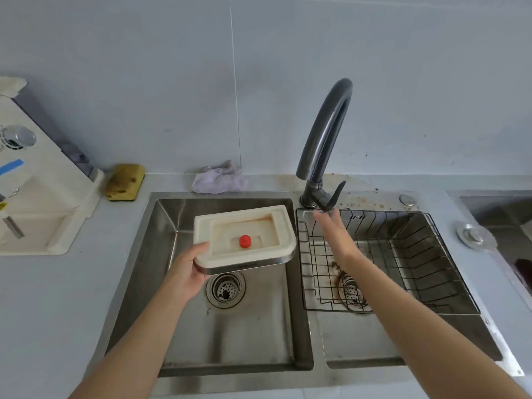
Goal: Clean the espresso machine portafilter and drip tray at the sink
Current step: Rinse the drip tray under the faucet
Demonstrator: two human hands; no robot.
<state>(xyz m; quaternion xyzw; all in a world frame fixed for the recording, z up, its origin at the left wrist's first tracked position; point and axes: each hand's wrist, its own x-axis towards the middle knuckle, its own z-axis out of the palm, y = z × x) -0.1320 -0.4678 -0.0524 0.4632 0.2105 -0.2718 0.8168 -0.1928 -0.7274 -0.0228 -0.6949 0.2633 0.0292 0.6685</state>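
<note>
Our left hand [187,272] grips the drip tray [260,226] by its corner, and it looks light, stiff and slippery; our right hand [335,231] is spread.

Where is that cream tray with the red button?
In the head view, the cream plastic drip tray is held at its left corner by the left hand, above the left basin of the steel sink, left of the dark tap.

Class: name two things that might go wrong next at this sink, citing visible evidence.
1. The left hand grips the drip tray by one corner only; it may tip or slip into the sink.
2. The right hand reaches for the faucet lever, yet the spout appears to end beside the tray; water may miss it.
</note>
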